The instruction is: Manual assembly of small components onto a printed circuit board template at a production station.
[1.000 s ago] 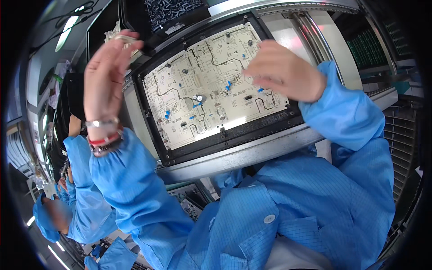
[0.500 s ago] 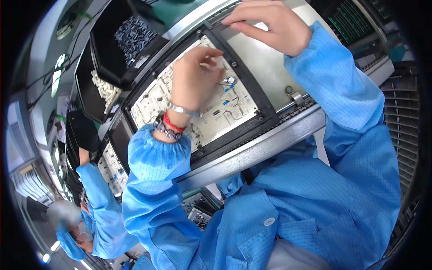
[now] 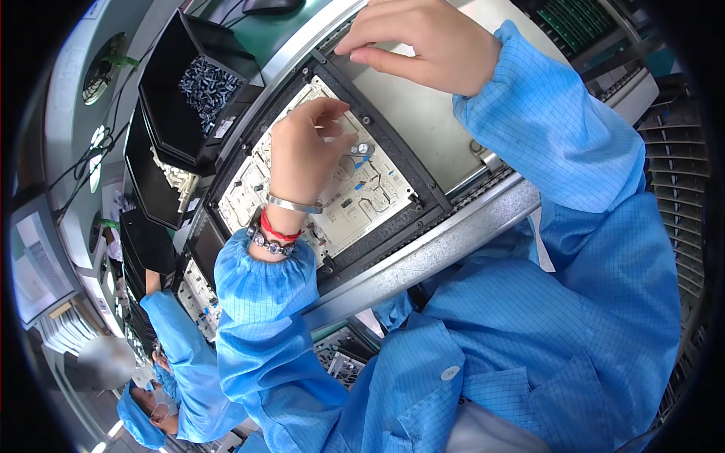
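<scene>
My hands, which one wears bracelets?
Your left hand, over the circuit board: it wears a silver bangle, red band and beaded bracelet; none show on your right hand.

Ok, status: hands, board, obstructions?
Left hand curled over circuit board, grip unclear. Right hand near black frame, nothing visibly held. Board in frame, partly hidden by left hand.

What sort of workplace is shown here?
Probably an electronics assembly line: a circuit board sits in a black frame by a metal rail, small dark parts fill a bin, and a co-worker wears blue.

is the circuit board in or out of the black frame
In: the circuit board sits inside the black frame, whose bars border its visible edges; the left hand hides part.
</scene>
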`<action>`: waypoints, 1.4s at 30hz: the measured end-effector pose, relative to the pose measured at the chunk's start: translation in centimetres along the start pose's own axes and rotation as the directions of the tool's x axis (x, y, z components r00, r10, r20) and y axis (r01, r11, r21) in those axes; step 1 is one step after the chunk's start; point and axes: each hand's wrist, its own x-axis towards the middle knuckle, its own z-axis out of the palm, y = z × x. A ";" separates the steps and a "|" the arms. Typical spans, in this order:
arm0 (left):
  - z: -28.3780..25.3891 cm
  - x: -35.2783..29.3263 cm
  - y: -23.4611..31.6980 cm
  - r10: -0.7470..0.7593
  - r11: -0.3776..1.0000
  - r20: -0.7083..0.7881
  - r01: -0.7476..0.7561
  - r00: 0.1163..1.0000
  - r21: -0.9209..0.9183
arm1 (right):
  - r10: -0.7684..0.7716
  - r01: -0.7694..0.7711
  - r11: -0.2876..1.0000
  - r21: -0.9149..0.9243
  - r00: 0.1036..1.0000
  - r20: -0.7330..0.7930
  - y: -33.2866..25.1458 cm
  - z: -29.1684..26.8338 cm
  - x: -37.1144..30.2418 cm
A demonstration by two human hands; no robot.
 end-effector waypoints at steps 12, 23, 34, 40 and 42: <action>-0.9 0.8 0.9 -0.015 0.983 0.112 -0.006 0.994 0.185 | 0.061 -0.058 0.980 0.191 0.998 -0.009 0.0 -0.1 0.2; -0.3 0.8 0.3 0.086 0.987 0.048 -0.091 0.995 0.135 | 0.149 -0.215 0.960 0.178 0.935 0.323 0.7 -0.4 0.2; -5.0 -5.0 1.9 0.195 0.974 0.089 -0.204 0.977 0.102 | 0.246 -0.438 0.899 -0.003 0.501 0.830 -2.7 5.3 -0.8; -11.7 -21.0 5.9 -0.065 0.967 -0.399 0.156 0.915 0.200 | 0.310 -0.395 0.915 -0.088 0.544 0.780 -3.9 5.7 -1.6; -11.7 -27.3 4.3 -0.304 0.909 -0.676 0.417 0.672 0.005 | 0.295 -0.442 0.896 -0.048 0.511 0.808 -5.1 5.7 -1.5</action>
